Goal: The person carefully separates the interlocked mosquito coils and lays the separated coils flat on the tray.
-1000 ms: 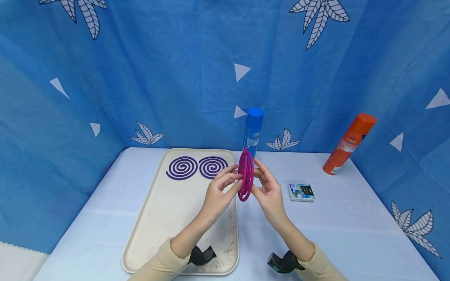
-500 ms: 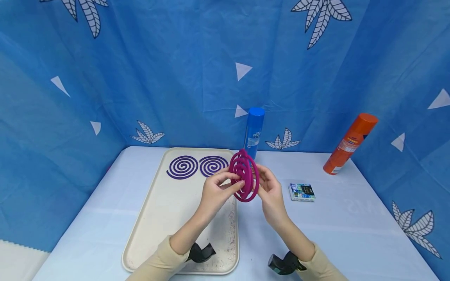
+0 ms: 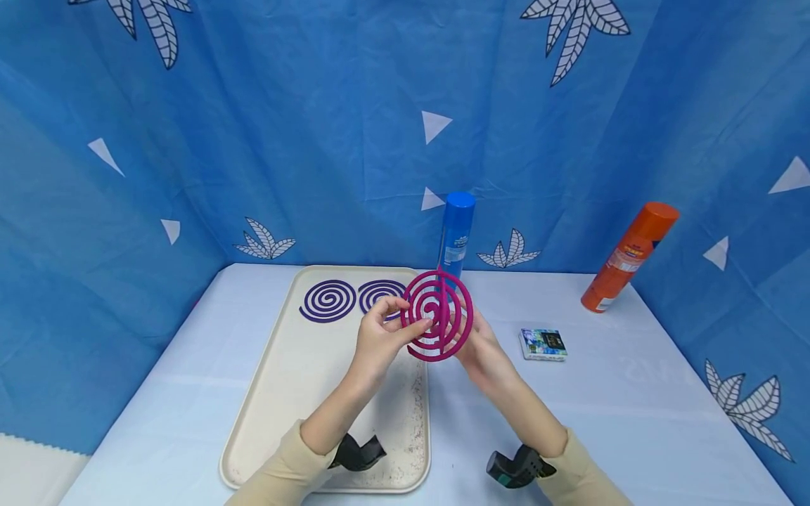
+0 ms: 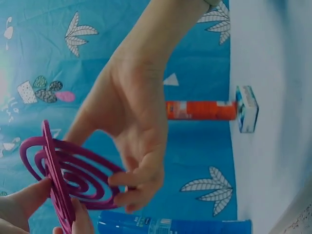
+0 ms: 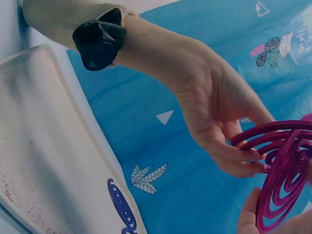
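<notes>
Two magenta mosquito coils are joined and crossed at an angle in the air. In the head view one coil [image 3: 470,318] shows its spiral face, while the other coil [image 3: 442,337] stands nearly edge-on through it. My left hand [image 3: 373,344] pinches the face-on coil, its thumb lying across the spiral. Behind the pair, my right hand [image 3: 487,355] holds the edge-on coil; its fingertips are partly hidden. The right hand [image 4: 139,126] also fills the middle of the left wrist view, and the left hand [image 5: 212,117] appears in the right wrist view.
A cream tray [image 3: 285,393] lies at left, bearing two purple coils [image 3: 328,301] near its far end. Behind my hands stands a blue spray can [image 3: 457,232]. A small patterned box [image 3: 543,345] and an orange spray can [image 3: 626,260] are on the right. Blue cloth encloses the table.
The magenta coils were nearly flat together and seen edge-on; they have turned and spread apart, so one now faces the head camera. My left hand has shifted slightly left.
</notes>
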### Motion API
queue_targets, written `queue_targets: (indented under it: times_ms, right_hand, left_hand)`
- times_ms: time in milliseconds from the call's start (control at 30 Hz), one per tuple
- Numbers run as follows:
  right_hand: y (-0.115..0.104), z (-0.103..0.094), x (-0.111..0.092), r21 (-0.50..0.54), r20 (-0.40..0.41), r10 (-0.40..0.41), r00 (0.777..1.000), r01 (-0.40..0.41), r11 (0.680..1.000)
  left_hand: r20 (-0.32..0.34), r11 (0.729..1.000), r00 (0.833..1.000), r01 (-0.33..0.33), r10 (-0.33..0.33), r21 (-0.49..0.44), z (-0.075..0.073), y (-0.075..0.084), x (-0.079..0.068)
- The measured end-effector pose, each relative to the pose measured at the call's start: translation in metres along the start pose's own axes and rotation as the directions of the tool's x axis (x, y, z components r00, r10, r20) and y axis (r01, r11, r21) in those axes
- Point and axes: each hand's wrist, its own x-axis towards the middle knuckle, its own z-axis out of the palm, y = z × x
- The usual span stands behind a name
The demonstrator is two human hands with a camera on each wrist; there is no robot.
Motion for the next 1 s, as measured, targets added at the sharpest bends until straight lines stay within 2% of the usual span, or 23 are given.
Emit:
queue_targets:
  times_ms: [100,167,333,433,667,1000]
  right_hand:
    - [-0.002,-0.005,0.004,0.039,-0.095,0.039,0.995,-0.036,0.999]
    - [-0.003,-0.008,0.006,0.074,-0.109,0.058,0.992,-0.05,0.996]
    - [-0.008,-0.012,0.009,0.185,-0.043,0.063,0.997,-0.054,0.981]
    - [-0.011,-0.014,0.009,0.23,-0.002,0.06,0.998,-0.058,0.971]
    - [-0.014,-0.015,0.007,0.191,-0.004,0.037,0.999,-0.036,0.981]
    - [-0.023,-0.016,0.004,0.174,-0.008,0.032,0.999,-0.03,0.984]
  left_hand:
    - [-0.003,0.999,1.0,0.008,-0.008,-0.054,-0.003,0.002,0.004]
    - [0.003,0.994,1.0,0.02,-0.02,-0.109,-0.005,0.003,0.005]
    - [0.02,0.965,0.999,0.045,-0.041,-0.257,-0.008,0.006,0.009]
    - [0.025,0.947,0.998,0.062,-0.057,-0.315,-0.01,0.007,0.01]
    - [0.032,0.935,0.995,0.097,-0.092,-0.342,-0.013,0.011,0.01]
    - [0.071,0.933,0.995,0.087,-0.067,-0.349,-0.015,0.013,0.01]
